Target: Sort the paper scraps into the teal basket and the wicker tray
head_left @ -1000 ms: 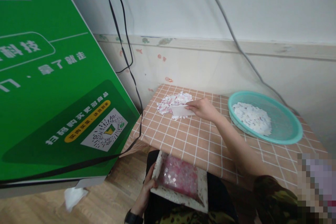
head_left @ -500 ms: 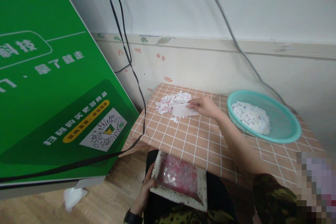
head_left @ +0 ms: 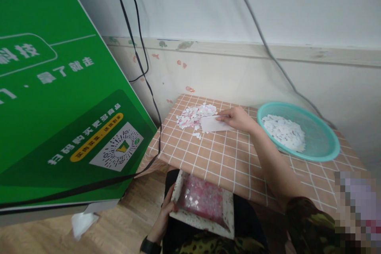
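Observation:
My right hand (head_left: 238, 118) reaches across the tiled table (head_left: 226, 158) and grips a white card (head_left: 212, 124) by its right end. The card's left edge touches a pile of small white and pink paper scraps (head_left: 193, 114) at the table's far left. My left hand (head_left: 166, 216) holds the left rim of a flat white tray (head_left: 202, 203) on my lap, below the table's front edge. The tray holds pink and white scraps.
A teal basket (head_left: 315, 131) with white scraps stands at the table's right. A big green sign board (head_left: 59, 95) leans at the left, with black cables (head_left: 139, 59) hanging beside it. A crumpled white tissue (head_left: 81, 222) lies on the wooden floor.
My right hand has drawn the white card a little to the right and toward me, away from the scrap pile. A few scraps now trail near the card's lower left. My left hand stays put.

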Demonstrator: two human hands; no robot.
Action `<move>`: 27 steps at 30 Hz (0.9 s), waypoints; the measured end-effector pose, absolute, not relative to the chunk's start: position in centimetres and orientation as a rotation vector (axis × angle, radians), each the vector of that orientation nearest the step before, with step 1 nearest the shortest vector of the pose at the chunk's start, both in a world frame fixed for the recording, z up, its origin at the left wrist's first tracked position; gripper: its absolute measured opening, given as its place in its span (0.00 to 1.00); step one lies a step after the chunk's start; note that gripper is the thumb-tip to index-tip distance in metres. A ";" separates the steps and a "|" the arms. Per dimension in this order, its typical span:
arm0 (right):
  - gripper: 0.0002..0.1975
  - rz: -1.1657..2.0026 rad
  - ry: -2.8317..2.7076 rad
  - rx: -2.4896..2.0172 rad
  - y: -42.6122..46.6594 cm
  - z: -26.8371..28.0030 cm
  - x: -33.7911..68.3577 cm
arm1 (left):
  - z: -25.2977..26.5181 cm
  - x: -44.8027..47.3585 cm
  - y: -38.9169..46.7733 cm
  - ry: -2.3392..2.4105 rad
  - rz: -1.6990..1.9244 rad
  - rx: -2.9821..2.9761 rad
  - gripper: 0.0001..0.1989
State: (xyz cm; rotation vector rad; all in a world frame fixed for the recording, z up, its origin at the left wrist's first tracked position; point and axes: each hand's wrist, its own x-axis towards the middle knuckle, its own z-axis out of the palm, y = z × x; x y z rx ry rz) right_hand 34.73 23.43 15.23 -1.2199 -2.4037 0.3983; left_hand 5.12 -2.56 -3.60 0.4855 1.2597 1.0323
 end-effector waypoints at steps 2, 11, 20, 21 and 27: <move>0.12 0.357 -2.392 -1.222 23.3 15.3 34.7 | -3.8 5.1 -2.6 1.261 1.050 0.477 0.39; 0.14 0.363 -2.403 -1.194 23.5 15.0 34.2 | -5.3 4.8 -2.9 1.200 1.086 0.488 0.44; 0.13 0.311 -2.383 -1.218 23.9 14.7 35.1 | -5.4 4.7 -2.8 1.254 1.098 0.495 0.41; 0.13 0.323 -2.394 -1.226 23.8 14.7 35.1 | -5.3 4.7 -2.8 1.259 1.096 0.488 0.41; 0.13 0.398 -2.397 -1.237 23.9 15.1 35.3 | -4.8 4.7 -2.8 1.253 1.082 0.497 0.41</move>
